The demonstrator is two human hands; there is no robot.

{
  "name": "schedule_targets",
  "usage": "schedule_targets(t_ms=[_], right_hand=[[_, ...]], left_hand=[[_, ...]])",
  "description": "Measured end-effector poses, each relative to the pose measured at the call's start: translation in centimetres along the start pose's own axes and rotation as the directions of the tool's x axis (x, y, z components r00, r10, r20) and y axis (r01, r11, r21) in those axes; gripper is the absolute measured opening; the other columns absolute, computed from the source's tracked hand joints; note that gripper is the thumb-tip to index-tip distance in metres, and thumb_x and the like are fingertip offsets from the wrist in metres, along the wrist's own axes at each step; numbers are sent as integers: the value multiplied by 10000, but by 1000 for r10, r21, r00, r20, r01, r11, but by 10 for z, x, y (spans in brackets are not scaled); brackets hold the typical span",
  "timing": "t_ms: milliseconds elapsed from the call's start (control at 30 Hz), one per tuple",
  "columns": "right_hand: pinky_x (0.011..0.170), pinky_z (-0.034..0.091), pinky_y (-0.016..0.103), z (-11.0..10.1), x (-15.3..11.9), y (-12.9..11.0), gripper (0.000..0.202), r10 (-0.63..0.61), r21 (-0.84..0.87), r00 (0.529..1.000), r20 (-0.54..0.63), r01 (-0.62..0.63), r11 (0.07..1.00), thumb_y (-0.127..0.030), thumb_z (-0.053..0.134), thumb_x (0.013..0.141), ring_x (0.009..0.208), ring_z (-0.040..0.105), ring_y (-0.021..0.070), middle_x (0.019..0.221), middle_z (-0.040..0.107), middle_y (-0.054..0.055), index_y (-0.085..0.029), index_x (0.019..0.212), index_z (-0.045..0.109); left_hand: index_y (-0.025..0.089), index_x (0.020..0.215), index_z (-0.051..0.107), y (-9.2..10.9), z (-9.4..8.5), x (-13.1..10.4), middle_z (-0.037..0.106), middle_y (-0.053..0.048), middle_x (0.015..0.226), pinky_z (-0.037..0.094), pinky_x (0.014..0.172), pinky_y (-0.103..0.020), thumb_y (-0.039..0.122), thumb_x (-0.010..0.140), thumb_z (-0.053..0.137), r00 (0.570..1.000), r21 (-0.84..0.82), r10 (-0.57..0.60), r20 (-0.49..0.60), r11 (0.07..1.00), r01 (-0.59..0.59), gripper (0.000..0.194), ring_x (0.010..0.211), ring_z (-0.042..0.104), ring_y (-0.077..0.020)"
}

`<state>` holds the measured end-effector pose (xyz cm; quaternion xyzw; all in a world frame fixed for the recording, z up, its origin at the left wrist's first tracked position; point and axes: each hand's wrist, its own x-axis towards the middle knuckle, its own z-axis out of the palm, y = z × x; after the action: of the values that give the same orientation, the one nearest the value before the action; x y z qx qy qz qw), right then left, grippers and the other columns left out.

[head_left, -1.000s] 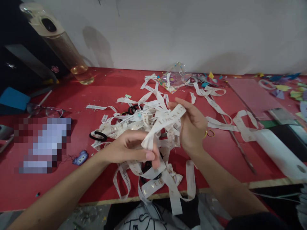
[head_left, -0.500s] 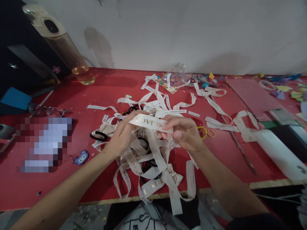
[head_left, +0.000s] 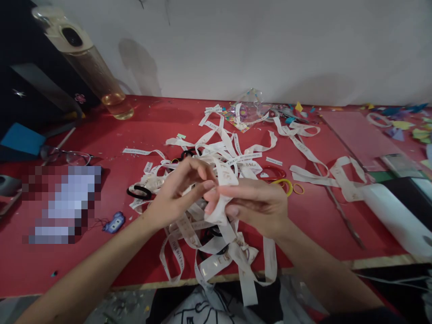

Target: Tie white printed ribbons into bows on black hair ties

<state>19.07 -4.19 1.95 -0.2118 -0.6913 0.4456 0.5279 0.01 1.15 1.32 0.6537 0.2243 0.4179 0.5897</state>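
A white ribbon with gold lettering (head_left: 227,173) is gathered between my hands above a tangled heap of printed ribbons (head_left: 214,261). My right hand (head_left: 258,204) pinches it between thumb and fingers, one end standing up and a folded part hanging beneath. From the left, my left hand (head_left: 187,189) meets it with thumb and index finger drawn together at the ribbon's fold. Black hair ties (head_left: 139,192) lie in and beside the heap. Just right of my right hand are a yellow band (head_left: 285,186) and a smaller yellow ring (head_left: 298,188).
On the red table (head_left: 148,123) stand a bottle (head_left: 97,76) at back left, glasses (head_left: 72,156) and a purple trinket (head_left: 114,222). To the right lie a thin stick (head_left: 344,218), a white case (head_left: 394,218), a pink sheet (head_left: 357,139) and paper scraps (head_left: 401,126).
The lettered strip, earlier stretched flat between both hands, is now folded and bunched, with one end upright. My left fingers have curled in toward my right fingertips.
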Motion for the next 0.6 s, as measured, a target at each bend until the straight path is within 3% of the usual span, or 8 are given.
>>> schedule_targets(t_ms=[67,133,167,233,300,333,467,600], right_hand=[[792,618,271,3,6,-4,584,-119,-183,990,78,132,974,-64,583,918,966,740,143,1158,762,15,-368,1413,533],[860,613,318,5,12,-8,627,-208,-287,966,151,244,926,-64,593,903,1016,730,179,1110,773,50,-325,1463,484],[882,611,342,5,14,-8,638,-229,-315,958,170,273,909,-72,600,899,1022,728,198,1085,776,65,-306,1479,468],[900,606,369,5,16,-8,634,-216,-362,959,183,270,892,-73,590,897,1027,726,219,1041,780,74,-289,1480,470],[897,603,366,3,13,-6,591,-177,-412,970,168,232,881,-48,525,906,1054,716,217,1033,775,67,-285,1447,512],[898,600,360,2,11,-5,565,-159,-433,973,168,218,875,-40,483,914,1078,706,211,1055,768,63,-281,1422,536],[900,576,335,-1,-2,6,434,-78,-538,989,126,134,832,-31,413,959,1077,684,172,1070,744,58,-228,1270,644],[767,562,304,-3,10,20,223,-32,-600,995,98,85,795,-147,540,971,915,661,163,925,709,58,-195,1087,724]], left_hand=[[222,884,563,0,3,-1,608,-16,842,505,705,-267,447,905,648,985,-131,-117,130,982,134,241,767,595,-149],[221,864,607,-1,5,-2,625,-18,773,519,702,-296,505,902,628,939,-179,-165,302,958,226,287,721,607,-164],[215,840,622,-3,5,-2,629,-21,742,518,695,-303,513,909,611,894,-178,-170,414,949,262,306,696,606,-167],[197,793,629,-4,6,-3,613,-24,678,486,637,-290,477,962,530,759,-143,-187,624,928,345,341,618,560,-148],[187,820,623,-5,8,-5,564,-4,626,428,577,-259,381,1000,465,637,-122,-208,742,893,434,308,558,487,-119],[183,852,622,-5,10,-6,527,13,607,398,556,-246,333,1004,454,604,-120,-220,766,874,471,272,539,448,-107],[151,855,653,0,14,-9,433,41,608,342,525,-206,205,967,503,592,-156,-212,778,847,508,195,543,377,-85],[124,905,697,6,18,-6,610,-29,757,460,668,-194,147,956,516,629,-212,-153,762,859,466,189,680,542,-96]])
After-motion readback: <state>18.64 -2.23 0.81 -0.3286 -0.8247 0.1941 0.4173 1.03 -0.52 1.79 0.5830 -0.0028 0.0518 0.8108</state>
